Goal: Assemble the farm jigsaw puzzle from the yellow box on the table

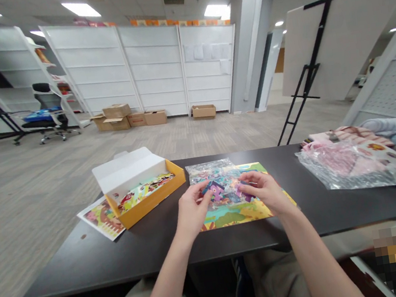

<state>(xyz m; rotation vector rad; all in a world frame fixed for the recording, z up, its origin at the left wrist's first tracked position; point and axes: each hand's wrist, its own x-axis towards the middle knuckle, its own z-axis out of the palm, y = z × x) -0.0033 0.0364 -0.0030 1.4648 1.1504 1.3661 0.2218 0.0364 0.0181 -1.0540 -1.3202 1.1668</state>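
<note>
My left hand (196, 207) is closed, pinching a dark-blue puzzle piece (215, 191) with a purple figure printed on it. In the fingers of my right hand (264, 190) is another purple puzzle piece (246, 190). The two pieces are held a short way apart, above a clear plastic bag (210, 167) with colourful contents. Bag and hands are over a bright printed board (230, 214) in yellow, green and blue, which they partly cover. The exact outlines of both pieces are partly hidden by my fingers.
An open yellow box (154, 202) with printed sheets inside stands left on the black table (154, 254). Under it lies a picture sheet (101, 222). Plastic-wrapped pink fabric (349, 165) lies on the right. Cardboard boxes (117, 117) and an easel (306, 77) stand beyond.
</note>
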